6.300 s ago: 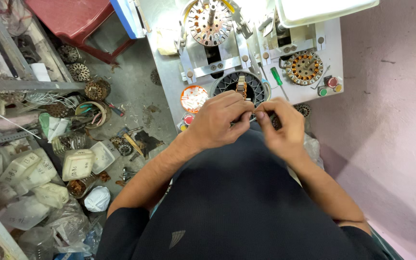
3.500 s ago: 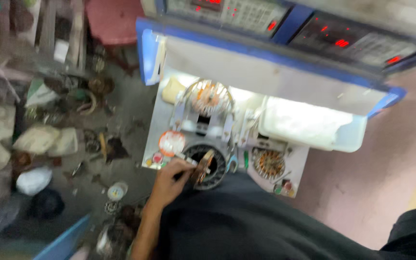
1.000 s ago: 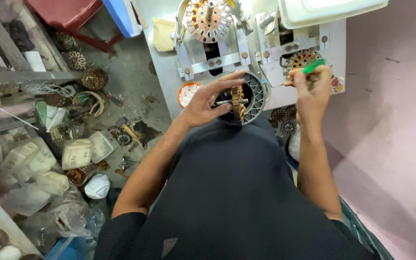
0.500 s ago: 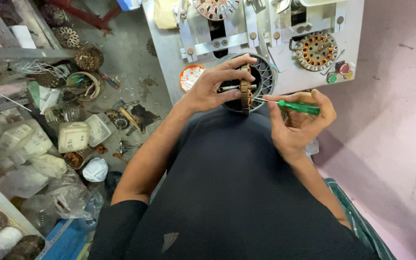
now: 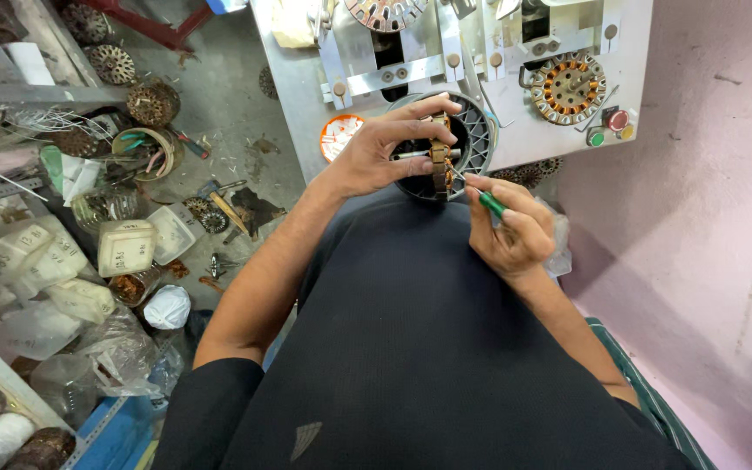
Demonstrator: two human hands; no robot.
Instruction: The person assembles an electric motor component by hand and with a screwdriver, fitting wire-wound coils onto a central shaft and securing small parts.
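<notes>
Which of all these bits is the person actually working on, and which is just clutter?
In use:
left hand holding the copper-wound stator
right hand with the green-handled tool
black round housing beneath

Lying about:
second stator
orange dish
white tubs

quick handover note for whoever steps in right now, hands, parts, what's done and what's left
Left hand: holds the copper-wound stator on edge over the black ribbed housing.
Right hand: grips a green-handled tool, tip at the stator's lower windings.
Second wound stator lies on the metal bench, beside red and green buttons.
Done: cannot tell how much of the winding has been worked.
Left: stator not seated in the housing.
</notes>
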